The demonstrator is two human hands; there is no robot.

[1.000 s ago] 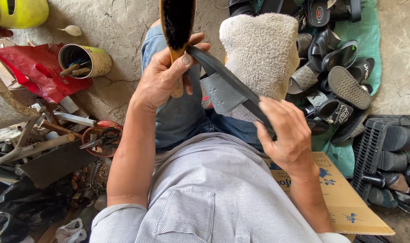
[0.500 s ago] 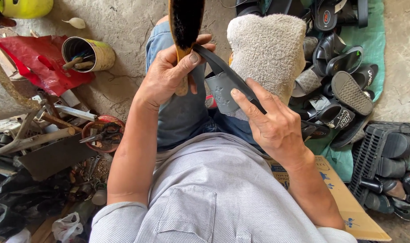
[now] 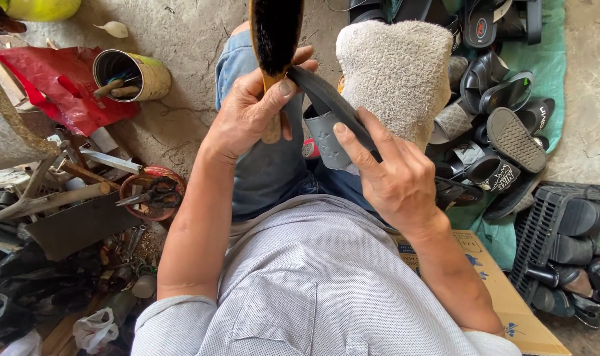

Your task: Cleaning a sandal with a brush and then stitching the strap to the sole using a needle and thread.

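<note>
We are holding a light, bendy grey sandal (image 3: 333,128) over our lap — right hand (image 3: 395,178) fingers closed along its thin edge, the firmest place to grip — while our left hand (image 3: 250,112) is clasping a stiff wooden brush (image 3: 275,33) by its handle.

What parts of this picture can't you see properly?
- Black-bristled wooden brush in the left hand: its top is cut off by the upper edge of the head view.
- Grey slide sandal: the right hand covers its rear part.
- Round tin can: what its sticks end in is hidden inside.
- Black plastic crate: cut off by the right edge.
</note>
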